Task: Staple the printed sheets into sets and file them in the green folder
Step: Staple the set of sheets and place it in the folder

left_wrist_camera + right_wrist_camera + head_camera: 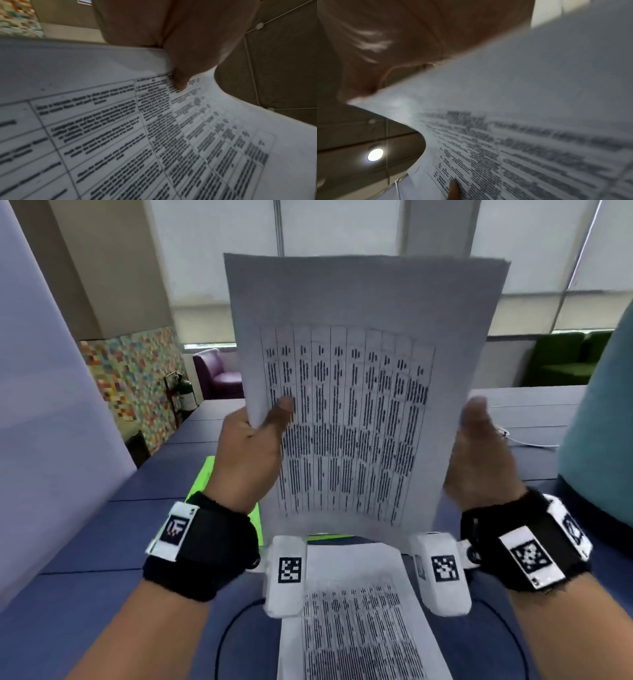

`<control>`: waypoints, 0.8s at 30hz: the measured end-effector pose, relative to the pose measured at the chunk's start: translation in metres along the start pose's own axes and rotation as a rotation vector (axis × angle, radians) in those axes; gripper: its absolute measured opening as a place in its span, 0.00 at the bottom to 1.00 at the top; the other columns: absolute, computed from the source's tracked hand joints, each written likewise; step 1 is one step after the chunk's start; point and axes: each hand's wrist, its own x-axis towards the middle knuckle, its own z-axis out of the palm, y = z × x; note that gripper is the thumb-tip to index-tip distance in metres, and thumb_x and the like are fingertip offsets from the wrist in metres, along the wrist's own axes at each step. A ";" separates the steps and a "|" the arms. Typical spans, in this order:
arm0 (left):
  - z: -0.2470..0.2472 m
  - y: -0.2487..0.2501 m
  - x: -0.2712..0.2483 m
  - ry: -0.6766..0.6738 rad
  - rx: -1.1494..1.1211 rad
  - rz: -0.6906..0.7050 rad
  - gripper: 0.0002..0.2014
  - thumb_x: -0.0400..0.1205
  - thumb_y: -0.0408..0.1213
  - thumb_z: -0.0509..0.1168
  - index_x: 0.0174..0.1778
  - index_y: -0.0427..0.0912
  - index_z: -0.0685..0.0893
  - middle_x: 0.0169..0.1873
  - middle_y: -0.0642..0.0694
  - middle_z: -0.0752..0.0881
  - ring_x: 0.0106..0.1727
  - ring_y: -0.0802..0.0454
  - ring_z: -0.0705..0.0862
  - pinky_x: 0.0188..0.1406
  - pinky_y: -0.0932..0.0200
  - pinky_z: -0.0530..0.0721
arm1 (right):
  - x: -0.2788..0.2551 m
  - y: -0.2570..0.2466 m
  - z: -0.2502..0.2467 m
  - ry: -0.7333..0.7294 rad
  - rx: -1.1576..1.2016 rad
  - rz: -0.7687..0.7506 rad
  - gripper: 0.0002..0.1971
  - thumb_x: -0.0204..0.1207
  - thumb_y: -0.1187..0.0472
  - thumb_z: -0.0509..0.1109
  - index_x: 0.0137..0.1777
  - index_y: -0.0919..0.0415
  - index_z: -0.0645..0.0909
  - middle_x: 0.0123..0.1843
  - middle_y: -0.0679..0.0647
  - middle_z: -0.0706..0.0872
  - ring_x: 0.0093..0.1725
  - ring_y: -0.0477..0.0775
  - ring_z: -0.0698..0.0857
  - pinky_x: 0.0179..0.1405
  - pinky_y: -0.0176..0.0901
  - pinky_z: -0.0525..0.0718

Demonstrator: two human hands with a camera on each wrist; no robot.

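I hold a stack of printed sheets upright in front of me, table-print side toward me. My left hand grips its left edge, with the thumb pressed on the printed face. My right hand stands flat against the right edge, thumb up; the palm meets the paper's edge. A second printed stack lies on the table below. The green folder lies flat under my left wrist, mostly hidden. No stapler is in view.
The blue table runs under everything. A white partition rises at the left and a teal chair back at the right. A white cable lies far right, and a black cable loops near me.
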 end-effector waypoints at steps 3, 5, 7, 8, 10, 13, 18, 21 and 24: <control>-0.004 -0.002 -0.004 0.056 0.009 0.024 0.11 0.85 0.41 0.63 0.39 0.60 0.80 0.21 0.64 0.82 0.23 0.70 0.78 0.23 0.76 0.72 | -0.013 0.004 0.005 -0.010 -0.301 -0.015 0.20 0.55 0.37 0.85 0.48 0.38 0.92 0.47 0.40 0.94 0.50 0.40 0.91 0.51 0.38 0.89; -0.007 -0.015 -0.011 0.044 0.043 -0.022 0.10 0.84 0.43 0.66 0.35 0.55 0.79 0.32 0.54 0.82 0.30 0.60 0.77 0.28 0.67 0.73 | -0.017 0.025 -0.001 0.112 -0.452 0.054 0.07 0.64 0.52 0.85 0.42 0.41 0.93 0.44 0.42 0.94 0.46 0.41 0.92 0.45 0.32 0.87; -0.009 -0.043 -0.025 0.020 0.065 -0.138 0.07 0.80 0.42 0.70 0.36 0.53 0.84 0.37 0.51 0.86 0.38 0.56 0.81 0.35 0.64 0.79 | -0.023 0.052 -0.015 0.203 -0.549 0.156 0.05 0.70 0.60 0.80 0.42 0.48 0.92 0.47 0.46 0.95 0.49 0.47 0.93 0.52 0.43 0.90; -0.012 -0.061 -0.034 0.014 0.061 -0.206 0.06 0.78 0.40 0.73 0.36 0.52 0.86 0.36 0.56 0.89 0.39 0.59 0.84 0.38 0.66 0.82 | -0.029 0.065 -0.023 0.216 -0.586 0.238 0.04 0.72 0.60 0.80 0.45 0.50 0.92 0.48 0.48 0.95 0.50 0.49 0.93 0.56 0.50 0.90; -0.017 -0.099 -0.057 -0.031 0.092 -0.347 0.06 0.71 0.44 0.78 0.36 0.51 0.87 0.31 0.63 0.89 0.40 0.63 0.85 0.38 0.71 0.82 | -0.044 0.093 -0.044 0.161 -0.689 0.419 0.06 0.74 0.55 0.79 0.49 0.53 0.91 0.47 0.47 0.95 0.50 0.47 0.92 0.62 0.57 0.88; -0.024 -0.144 -0.081 -0.141 0.114 -0.513 0.12 0.71 0.51 0.78 0.40 0.48 0.89 0.38 0.57 0.91 0.44 0.54 0.85 0.44 0.61 0.81 | -0.065 0.130 -0.064 0.033 -0.786 0.617 0.17 0.71 0.38 0.76 0.48 0.50 0.91 0.48 0.55 0.94 0.51 0.58 0.92 0.62 0.64 0.86; -0.021 -0.165 -0.061 0.020 0.031 -0.632 0.02 0.81 0.41 0.70 0.45 0.49 0.86 0.42 0.55 0.88 0.43 0.56 0.84 0.37 0.66 0.77 | -0.061 0.166 -0.069 0.151 -0.714 0.667 0.13 0.81 0.46 0.71 0.49 0.56 0.88 0.42 0.54 0.94 0.40 0.52 0.91 0.44 0.46 0.90; -0.018 -0.183 -0.048 0.046 0.103 -0.717 0.08 0.82 0.36 0.70 0.55 0.40 0.85 0.45 0.47 0.89 0.43 0.53 0.86 0.37 0.63 0.80 | -0.052 0.190 -0.070 0.307 -0.655 0.691 0.10 0.85 0.54 0.67 0.60 0.55 0.86 0.52 0.52 0.92 0.52 0.51 0.90 0.51 0.45 0.88; -0.014 -0.204 -0.047 -0.040 0.219 -0.853 0.07 0.84 0.29 0.64 0.54 0.31 0.82 0.44 0.39 0.88 0.42 0.43 0.86 0.33 0.58 0.85 | -0.039 0.211 -0.076 0.433 -0.791 0.724 0.11 0.84 0.58 0.68 0.61 0.61 0.86 0.54 0.54 0.91 0.53 0.56 0.89 0.59 0.54 0.87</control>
